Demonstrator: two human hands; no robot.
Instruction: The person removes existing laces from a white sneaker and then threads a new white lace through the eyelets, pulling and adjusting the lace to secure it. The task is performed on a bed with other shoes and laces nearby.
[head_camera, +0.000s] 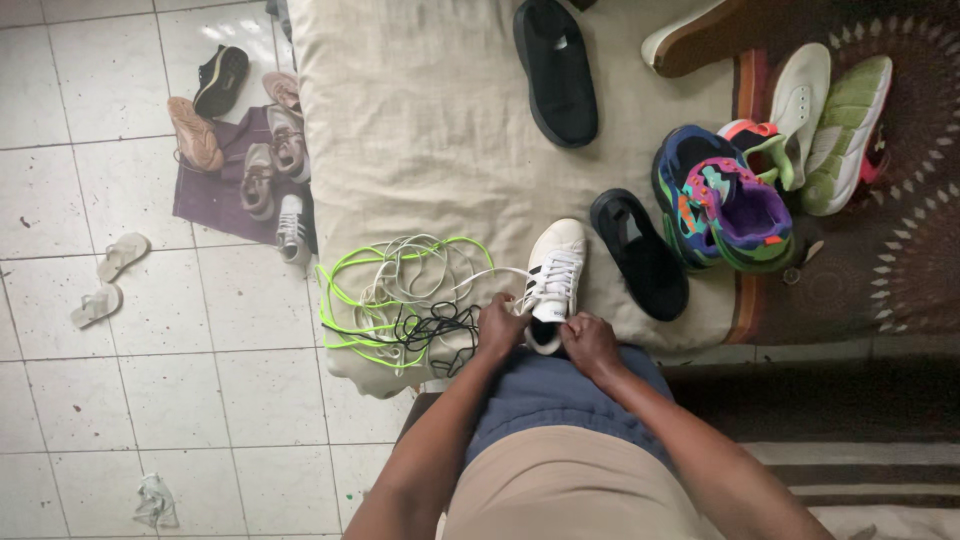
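Note:
A white sneaker (556, 272) with black stripes and white laces lies on a beige cloth (420, 120), toe pointing away from me. My left hand (500, 326) grips the near left side of its opening, where a white lace runs off to the left. My right hand (590, 340) holds the near right side, by the heel. Left of the sneaker sits a tangled pile of laces (405, 300), neon green, white and black.
Two black shoes (556, 70) (640, 255) lie on the cloth. Colourful sneakers (725, 200) and white and green shoes (835, 120) crowd a patterned rug at right. More shoes (265, 165) on a purple cloth and pale sandals (110, 275) sit on the tiled floor.

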